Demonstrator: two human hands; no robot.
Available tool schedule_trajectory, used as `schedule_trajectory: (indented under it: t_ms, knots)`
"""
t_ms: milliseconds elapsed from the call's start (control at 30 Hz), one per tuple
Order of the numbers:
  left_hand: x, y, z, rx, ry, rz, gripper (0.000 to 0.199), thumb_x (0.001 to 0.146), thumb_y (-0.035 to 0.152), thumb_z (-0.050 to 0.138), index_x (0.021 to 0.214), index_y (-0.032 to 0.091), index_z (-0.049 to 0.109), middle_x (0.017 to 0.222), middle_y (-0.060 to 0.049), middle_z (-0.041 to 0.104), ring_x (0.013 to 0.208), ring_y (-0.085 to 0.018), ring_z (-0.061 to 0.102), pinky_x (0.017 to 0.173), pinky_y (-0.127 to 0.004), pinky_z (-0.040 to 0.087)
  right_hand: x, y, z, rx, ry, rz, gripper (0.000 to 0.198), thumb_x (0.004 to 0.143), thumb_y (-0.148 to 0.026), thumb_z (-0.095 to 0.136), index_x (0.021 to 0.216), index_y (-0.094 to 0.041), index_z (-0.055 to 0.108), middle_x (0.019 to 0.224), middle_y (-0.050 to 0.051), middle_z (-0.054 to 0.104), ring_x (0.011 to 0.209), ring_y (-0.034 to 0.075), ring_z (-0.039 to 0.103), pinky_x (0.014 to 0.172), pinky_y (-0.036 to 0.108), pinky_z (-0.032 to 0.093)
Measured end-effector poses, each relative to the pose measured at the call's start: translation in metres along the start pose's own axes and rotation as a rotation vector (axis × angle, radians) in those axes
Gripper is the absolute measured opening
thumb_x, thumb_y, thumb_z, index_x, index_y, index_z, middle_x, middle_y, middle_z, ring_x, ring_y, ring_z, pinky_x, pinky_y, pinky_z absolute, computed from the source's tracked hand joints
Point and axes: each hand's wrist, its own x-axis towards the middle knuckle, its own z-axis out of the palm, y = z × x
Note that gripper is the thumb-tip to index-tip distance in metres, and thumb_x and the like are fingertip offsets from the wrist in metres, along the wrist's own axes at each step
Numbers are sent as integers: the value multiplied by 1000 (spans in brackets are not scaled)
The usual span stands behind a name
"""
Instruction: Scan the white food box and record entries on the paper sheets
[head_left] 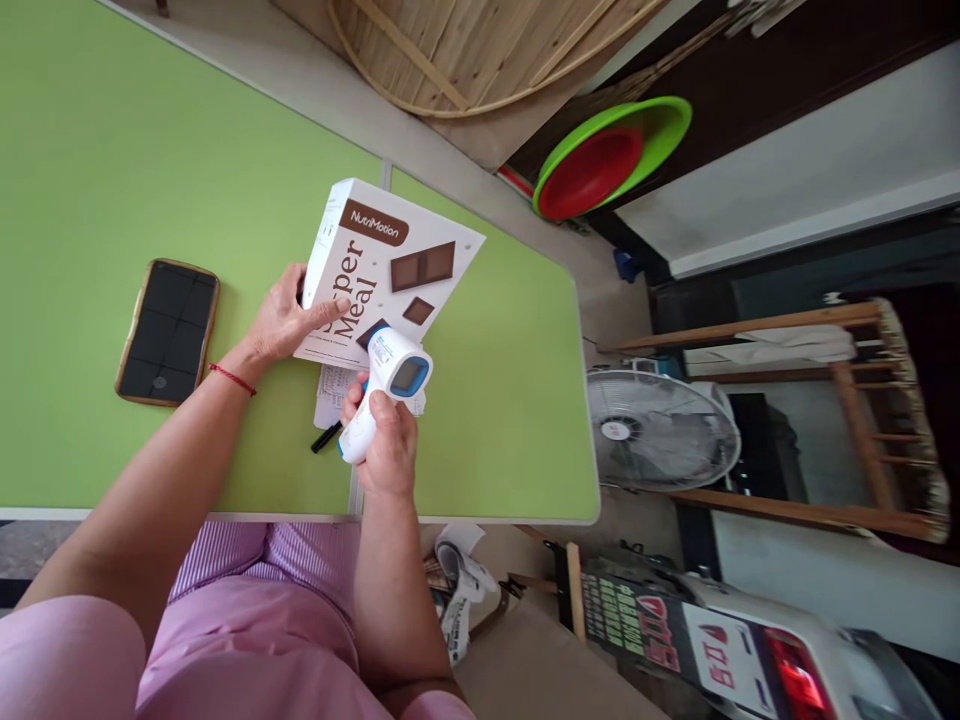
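My left hand (pixel 289 318) is closed around the left side of a white box (pixel 431 235), its thumb across the front. Brown lettering and pictures of brown squares cover the box, which is tilted above the table. In my right hand (pixel 390 435) is a white and blue infrared thermometer (pixel 390 360), gripped by its handle with the small grey screen facing me. Its front end overlaps the lower part of the box; whether they touch I cannot tell. Behind the hands, a printed paper (pixel 330 395) and a black pen (pixel 325 438) lie on the table, both partly hidden.
A smartphone (pixel 169 332) in a brown-edged case lies on the green table (pixel 510 400), left of my left hand. Beyond the table's right edge stand a fan (pixel 660 425) and a wooden frame (pixel 750 505). Green and red basins (pixel 592 175) are farther back.
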Motion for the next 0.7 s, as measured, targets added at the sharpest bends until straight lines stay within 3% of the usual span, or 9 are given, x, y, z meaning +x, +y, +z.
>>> schedule_trajectory:
  t_ms: [267,467,700]
  knots:
    - [1,-2,0,-8,3,8,63,66,70,87,97,22,60,94,-6,69,86,-27,66,70,-40,51,-2,1,-1,-38,-44,-23,49,67,-56,81,98,-20,67,71,-4,57,61,10,47,59,27,38]
    - [2,-8,0,-35,2,50,66,65,72,86,100,23,61,94,-6,70,86,-27,67,71,-40,53,-14,-7,-4,-249,12,-218,40,71,-52,83,91,-21,68,77,-2,62,70,12,53,68,28,46]
    - [2,-8,0,-40,2,60,69,67,75,84,103,21,61,100,-8,70,95,-31,68,80,-46,57,-16,-10,-11,-345,19,-315,41,76,-57,78,92,-20,68,80,-1,64,71,13,56,69,28,50]
